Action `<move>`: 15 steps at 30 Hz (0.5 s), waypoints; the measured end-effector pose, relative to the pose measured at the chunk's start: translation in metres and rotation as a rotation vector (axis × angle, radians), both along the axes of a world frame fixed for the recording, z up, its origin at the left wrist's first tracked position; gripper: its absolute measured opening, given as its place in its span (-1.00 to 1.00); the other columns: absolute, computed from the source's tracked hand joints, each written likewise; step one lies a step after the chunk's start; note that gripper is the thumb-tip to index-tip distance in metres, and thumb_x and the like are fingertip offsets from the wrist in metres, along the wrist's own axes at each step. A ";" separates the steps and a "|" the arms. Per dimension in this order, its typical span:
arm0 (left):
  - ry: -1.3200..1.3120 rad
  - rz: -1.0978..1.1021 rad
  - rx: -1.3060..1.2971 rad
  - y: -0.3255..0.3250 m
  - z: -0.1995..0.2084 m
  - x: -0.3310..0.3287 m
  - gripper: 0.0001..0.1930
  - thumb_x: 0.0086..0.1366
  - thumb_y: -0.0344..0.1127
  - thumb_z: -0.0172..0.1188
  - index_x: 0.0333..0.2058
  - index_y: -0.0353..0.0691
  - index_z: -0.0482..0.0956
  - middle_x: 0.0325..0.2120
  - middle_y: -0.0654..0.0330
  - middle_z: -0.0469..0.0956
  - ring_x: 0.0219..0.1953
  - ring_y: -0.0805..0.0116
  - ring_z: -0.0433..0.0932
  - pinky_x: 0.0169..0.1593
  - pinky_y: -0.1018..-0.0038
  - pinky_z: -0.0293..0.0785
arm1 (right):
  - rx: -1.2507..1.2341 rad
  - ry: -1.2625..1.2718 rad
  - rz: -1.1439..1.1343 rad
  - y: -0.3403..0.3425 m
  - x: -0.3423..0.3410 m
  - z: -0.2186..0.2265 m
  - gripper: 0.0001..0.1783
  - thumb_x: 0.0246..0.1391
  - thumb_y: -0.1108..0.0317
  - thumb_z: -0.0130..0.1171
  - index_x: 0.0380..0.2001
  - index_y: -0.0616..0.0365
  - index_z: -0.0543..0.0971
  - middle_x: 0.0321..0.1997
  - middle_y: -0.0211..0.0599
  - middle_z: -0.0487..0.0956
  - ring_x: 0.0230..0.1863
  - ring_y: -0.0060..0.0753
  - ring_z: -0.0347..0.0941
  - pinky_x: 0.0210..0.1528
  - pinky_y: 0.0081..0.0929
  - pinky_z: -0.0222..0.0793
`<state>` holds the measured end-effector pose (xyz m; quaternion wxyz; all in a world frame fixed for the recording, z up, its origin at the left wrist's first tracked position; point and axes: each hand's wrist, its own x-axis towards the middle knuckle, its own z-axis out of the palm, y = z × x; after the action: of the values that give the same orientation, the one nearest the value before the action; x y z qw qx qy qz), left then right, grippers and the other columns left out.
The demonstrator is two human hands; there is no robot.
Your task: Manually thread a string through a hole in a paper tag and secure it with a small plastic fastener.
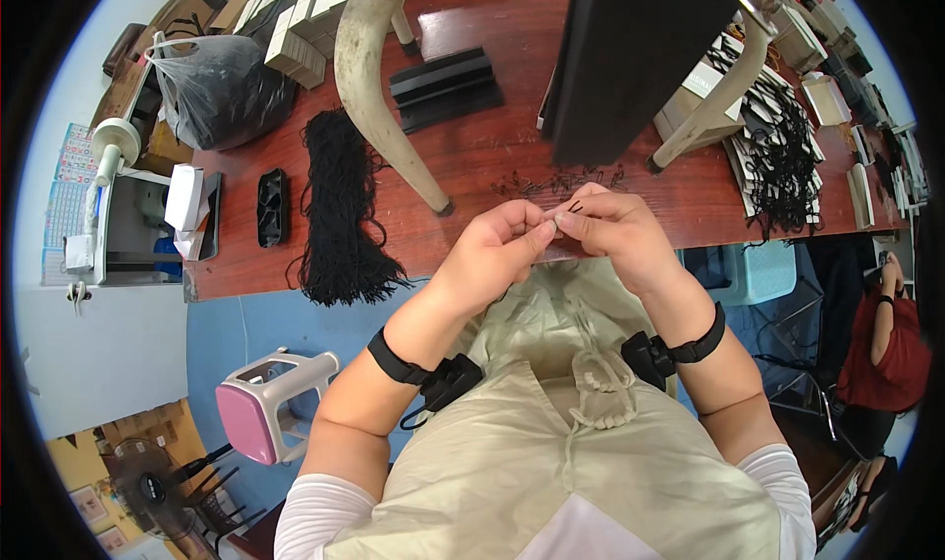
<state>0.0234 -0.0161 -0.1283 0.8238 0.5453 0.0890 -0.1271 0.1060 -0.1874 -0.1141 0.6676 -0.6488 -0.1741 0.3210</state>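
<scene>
My left hand (510,240) and my right hand (620,230) meet fingertip to fingertip just over the table's near edge. Both are closed in a pinch. From between the fingertips of the right hand stick the ends of a thin black piece (576,207), too small to name. What the left fingertips pinch is hidden. Right behind the hands, several small black wiry pieces (559,181) lie scattered on the red-brown table (463,235). A thick bundle of black cords (340,206) lies to the left, its ends hanging over the edge.
A pale curved stand leg (369,88) and a large black panel (630,68) rise beyond my hands. At right, black cords (783,147) drape over white cards. A black tray (273,208) and a filled plastic bag (221,88) are left. A pink-topped stool (251,422) stands below; a person (886,348) sits far right.
</scene>
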 end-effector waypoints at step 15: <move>-0.094 0.107 0.185 -0.001 0.000 -0.003 -0.89 0.27 -0.36 0.13 -0.32 -0.28 0.52 -0.53 0.44 0.44 -0.62 0.77 0.18 -0.58 0.74 0.04 | -0.855 -0.825 -0.280 -0.016 0.036 -0.024 -0.77 0.03 0.22 0.16 -0.48 0.17 0.45 -0.49 -0.08 0.54 -0.39 0.05 0.48 -0.36 -0.13 0.37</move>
<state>0.0205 -0.0172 -0.1285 0.7789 0.6187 0.0905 -0.0485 0.1417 -0.2034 -0.1383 0.2612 -0.9469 -0.1873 -0.0061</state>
